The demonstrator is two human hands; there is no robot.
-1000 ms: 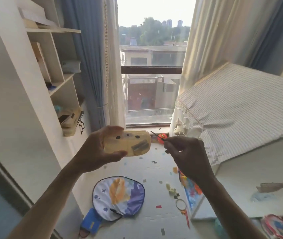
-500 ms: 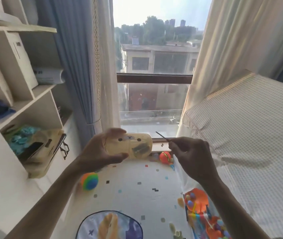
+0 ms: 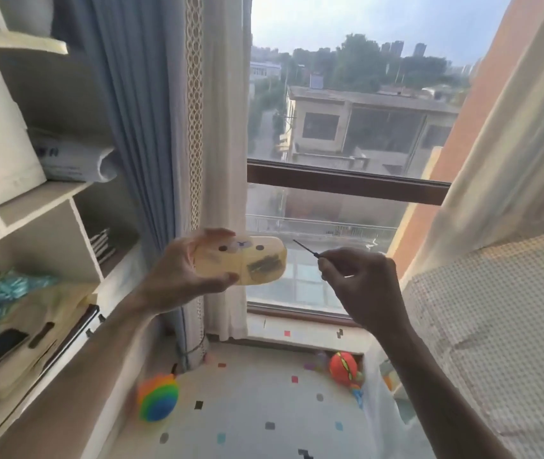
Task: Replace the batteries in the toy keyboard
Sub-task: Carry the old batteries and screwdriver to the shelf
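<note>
My left hand (image 3: 181,273) grips a small yellow toy keyboard (image 3: 247,260) by its left end and holds it up in front of the window, its back turned to me. A dark battery compartment (image 3: 263,265) shows on the right part of that back. My right hand (image 3: 360,286) pinches a thin dark screwdriver (image 3: 305,248) whose tip points up-left, a short way off the toy's right end and not touching it.
A white shelf unit (image 3: 32,210) with boxes and a case stands at the left. Blue and cream curtains (image 3: 178,160) hang by the window. A checked bed (image 3: 496,326) lies at the right. On the play mat (image 3: 247,409) rest a rainbow ball (image 3: 158,397) and a red toy (image 3: 343,367).
The view has tilted upward and closer to the window, so the floor toys dropped out of sight. Both hands keep their hold and stay about the same distance apart.
</note>
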